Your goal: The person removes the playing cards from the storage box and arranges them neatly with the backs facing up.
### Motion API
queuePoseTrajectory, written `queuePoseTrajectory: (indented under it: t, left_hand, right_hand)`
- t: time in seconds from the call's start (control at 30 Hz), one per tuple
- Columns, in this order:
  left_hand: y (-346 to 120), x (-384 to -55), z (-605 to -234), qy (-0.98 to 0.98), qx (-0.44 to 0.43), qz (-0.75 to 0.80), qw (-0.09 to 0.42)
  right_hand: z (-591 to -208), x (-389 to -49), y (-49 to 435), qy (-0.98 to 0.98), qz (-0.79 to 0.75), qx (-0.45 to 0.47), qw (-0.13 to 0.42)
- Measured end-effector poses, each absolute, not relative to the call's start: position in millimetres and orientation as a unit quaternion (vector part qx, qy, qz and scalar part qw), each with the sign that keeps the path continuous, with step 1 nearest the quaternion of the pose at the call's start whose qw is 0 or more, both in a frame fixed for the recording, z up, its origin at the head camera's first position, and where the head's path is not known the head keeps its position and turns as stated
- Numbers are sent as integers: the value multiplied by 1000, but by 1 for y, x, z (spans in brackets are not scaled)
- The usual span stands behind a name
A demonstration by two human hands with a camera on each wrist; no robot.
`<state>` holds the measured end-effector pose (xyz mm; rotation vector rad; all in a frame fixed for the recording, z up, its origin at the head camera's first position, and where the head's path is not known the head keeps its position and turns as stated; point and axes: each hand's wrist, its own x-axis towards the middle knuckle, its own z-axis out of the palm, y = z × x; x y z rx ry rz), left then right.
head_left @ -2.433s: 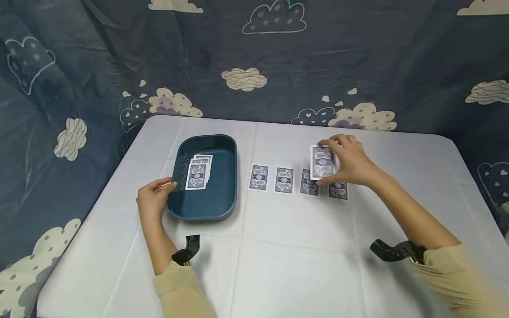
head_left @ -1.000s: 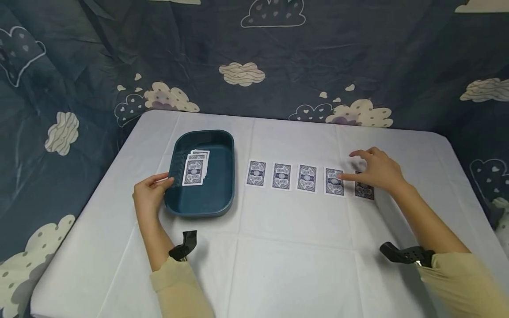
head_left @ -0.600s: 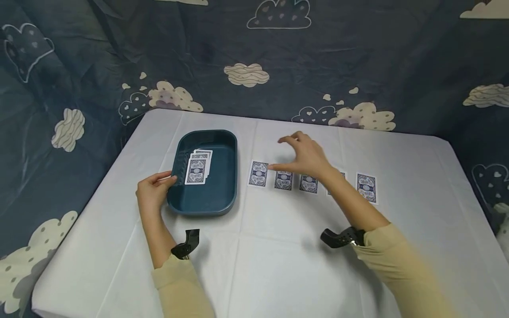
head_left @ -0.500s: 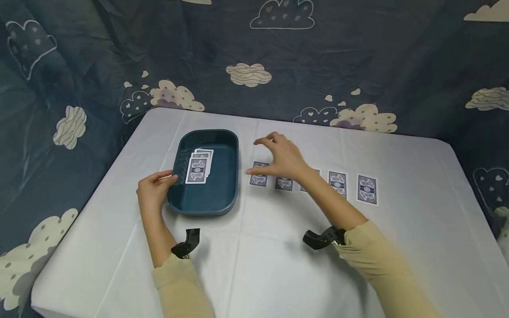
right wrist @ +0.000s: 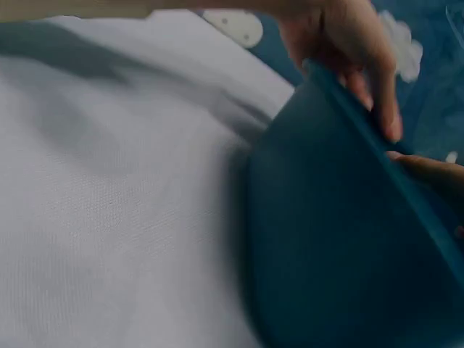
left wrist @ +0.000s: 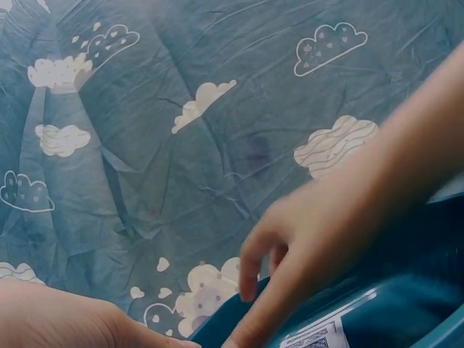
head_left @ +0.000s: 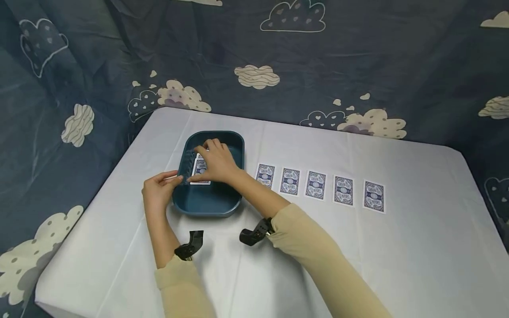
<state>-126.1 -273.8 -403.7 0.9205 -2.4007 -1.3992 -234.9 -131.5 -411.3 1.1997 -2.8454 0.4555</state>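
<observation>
A dark teal tray (head_left: pixel 207 203) stands on the left half of the table, with a few overlapping face-down playing cards (head_left: pixel 200 165) inside. My left hand (head_left: pixel 156 192) pinches the tray's left rim between thumb and fingers. Over the cards reaches my right hand (head_left: pixel 218 163), thumb and fingers spread apart near the cards' two ends. It hides part of them, and contact cannot be told. In the left wrist view the right hand (left wrist: pixel 312 225) hangs above a card (left wrist: pixel 319 336). The tray's outer wall (right wrist: pixel 312 217) fills much of the right wrist view.
Several face-down cards lie in a row to the tray's right, from the leftmost card (head_left: pixel 265 173), partly behind the right forearm, to the rightmost card (head_left: pixel 374 196). A white cloth (head_left: pixel 421 247) covers the table. A dark cloud-patterned curtain (head_left: pixel 222 53) hangs behind.
My right hand laid a card at the row's right end, let go, then swept left over the row to the tray. My left hand has stayed at the rim.
</observation>
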Motion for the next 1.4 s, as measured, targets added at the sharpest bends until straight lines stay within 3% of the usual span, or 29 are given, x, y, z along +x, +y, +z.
queuePoseTrajectory:
  t: [0.2,0.43,0.73,0.9,1.2,1.4]
  left_hand:
    - [-273,-128,-403,-813,308,-482,107]
    - [-273,-128,-404,-808,324,-482,97]
    - [-288,-135,-434,-809,321,-481,104]
    - [-275,-128,-403,-805,326,-488,84]
    - [-271,-129,-401,-810,324,-483,76]
    - [-273,-133,-410,-810,329,-475,97]
  right_hand:
    - [-429,-241,-138,-935,127,326,-49]
    - [-433,-242,-139,-937,96,321,-96]
    - [-432,-240,-139,-926,116,337,-121]
    - [-432,-240,-139,-918,142,356,-103]
    - [-417,-233,-124,-914,123,384,-31]
    - [-403,-230,-78,-901,181,393,13]
